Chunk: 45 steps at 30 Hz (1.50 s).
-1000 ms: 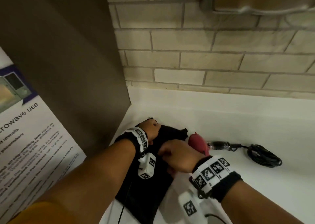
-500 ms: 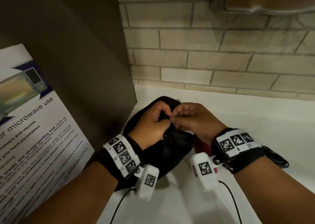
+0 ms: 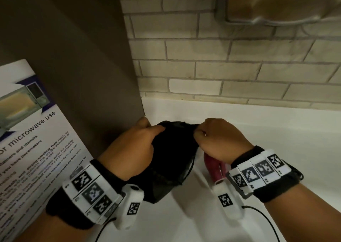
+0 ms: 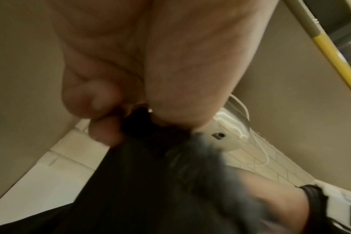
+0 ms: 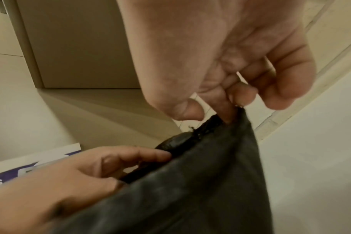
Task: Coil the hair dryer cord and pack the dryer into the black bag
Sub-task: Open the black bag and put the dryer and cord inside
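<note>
head view: white counter (image 3: 239,131) running to a brick wall (image 3: 221,72) at the far side, with a brown cabinet side (image 3: 83,66) on the left and a microwave notice (image 3: 27,140) leaning near it. black bag (image 3: 171,149) held up off the counter at the middle, its mouth toward the far side, so that the opening can be spread, by this reading, to take the dryer. left hand (image 3: 136,149) grips the left rim of the mouth, fingers curled into the cloth. right hand (image 3: 219,138) pinches the right rim between thumb and fingertips; right wrist view shows the edge of the bag (image 5: 210,158) caught in that pinch, with the left fingers (image 5: 134,156) tucked along the opposite rim. left wrist view: curled fingers (image 4: 102,129) bunching the cloth (image 4: 150,174). hair dryer (image 3: 215,168), red, lies on the counter just right of the bag, mostly hidden under the right wrist and not yet packed. its cord cannot be made out here.
</note>
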Motion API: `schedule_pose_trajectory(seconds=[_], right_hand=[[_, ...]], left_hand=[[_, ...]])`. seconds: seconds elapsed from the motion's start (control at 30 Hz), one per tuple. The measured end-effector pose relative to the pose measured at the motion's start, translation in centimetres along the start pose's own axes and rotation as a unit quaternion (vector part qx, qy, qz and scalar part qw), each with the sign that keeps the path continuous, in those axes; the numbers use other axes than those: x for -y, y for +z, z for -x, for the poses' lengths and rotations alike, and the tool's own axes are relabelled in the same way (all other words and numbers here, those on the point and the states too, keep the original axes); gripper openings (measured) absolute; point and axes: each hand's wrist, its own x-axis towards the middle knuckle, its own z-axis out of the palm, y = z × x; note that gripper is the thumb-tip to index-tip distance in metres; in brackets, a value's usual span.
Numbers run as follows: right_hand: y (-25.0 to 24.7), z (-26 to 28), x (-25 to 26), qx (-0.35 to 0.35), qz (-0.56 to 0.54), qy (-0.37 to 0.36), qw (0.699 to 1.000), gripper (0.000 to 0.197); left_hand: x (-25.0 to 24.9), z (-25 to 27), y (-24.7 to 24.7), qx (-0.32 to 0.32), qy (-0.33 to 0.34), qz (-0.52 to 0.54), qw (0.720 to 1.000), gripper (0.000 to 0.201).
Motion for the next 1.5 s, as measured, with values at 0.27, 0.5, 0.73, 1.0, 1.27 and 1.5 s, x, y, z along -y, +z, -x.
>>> schedule_pose_trajectory(seconds=[0.27,0.5,0.73,1.0,1.27,1.5], right_hand=[[3.4,1.0,-0.2,-0.052,-0.027,-0.157,0.986,0.027],[4.3,0.1,-0.2,0.006,-0.061,-0.131,0.989,0.054],[3.6,1.4,-2.1,0.129,-0.148,-0.141,0.970,0.077],[-2.9,4.8,-15.7,0.011,-0.294,0.090,0.952,0.056],[1.4,6.3,-23.7,0.141,0.041,0.137,0.980,0.107],[3.2,4.3,-22.0,0.111,0.115,0.081,0.984,0.056]], left_hand=[[-1.2,1.5,-0.1,0.059,0.043,0.005,0.997,0.080],[-0.9,1.9,-0.5,0.053,0.054,-0.037,0.996,0.065],[-0.2,1.7,-0.3,0.113,-0.023,0.041,0.992,0.088],[1.1,1.2,1.1,0.114,-0.030,0.081,0.990,0.094],[0.7,1.2,3.3,0.145,-0.023,0.129,0.981,0.096],[-0.4,0.6,4.5,0.130,-0.048,0.125,0.982,0.094]])
